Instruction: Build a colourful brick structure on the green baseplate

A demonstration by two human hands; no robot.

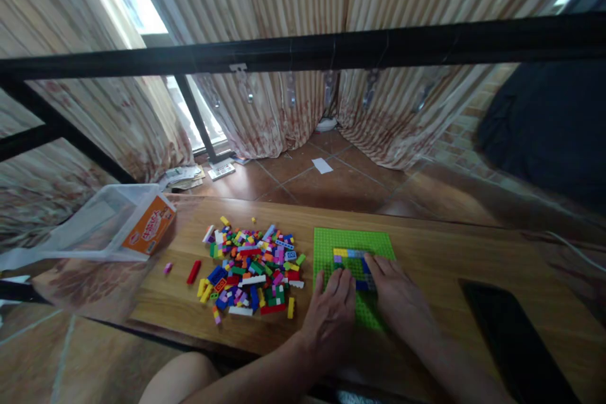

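A green studded baseplate (324,238) lies on the wooden table. On it toy building bricks form a low outline, with a yellow brick (339,252), light blue bricks (357,254) and dark blue bricks (362,285). My left hand (331,306) bends over the outline's left and near side, fingers curled down; whatever the fingertips grip is hidden. Along the right side lies my right hand (400,293), its fingers stretched out and touching the bricks near the upper right corner. Both hands cover part of the outline and the plate.
Left of the plate spreads a pile of loose coloured bricks (255,268), with a red brick (194,272) apart from it. A clear plastic box (104,221) with an orange label stands at the far left. A dark flat object (516,334) lies at right. A black rail (284,53) crosses beyond the table.
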